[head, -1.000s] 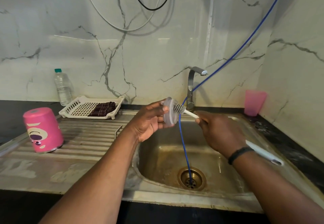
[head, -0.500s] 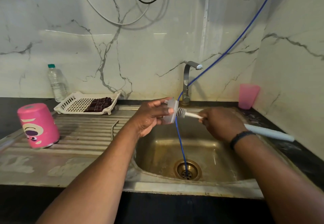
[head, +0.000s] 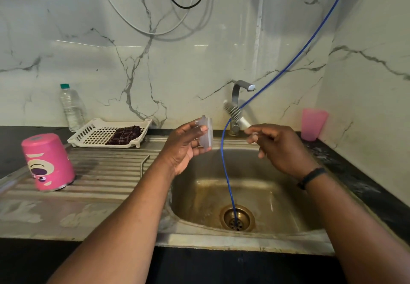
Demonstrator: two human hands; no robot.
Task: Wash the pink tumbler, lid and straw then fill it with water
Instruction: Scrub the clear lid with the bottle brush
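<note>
Two hands over steel sink basin (head: pixel 255 186). Left hand (head: pixel 184 148) holds translucent round plastic lid (head: pixel 206 133) on edge, fingers and thumb pinching its rim. Right hand (head: pixel 281 148) grips white bottle brush (head: pixel 235 113), fingers curled round handle, bristle head tilted up, apart from lid. Pink cartoon-face tumbler (head: pixel 47 161) upside down on ribbed steel draining board (head: pixel 106 172), well left. Thin blue hose (head: pixel 228 181) runs into drain.
</note>
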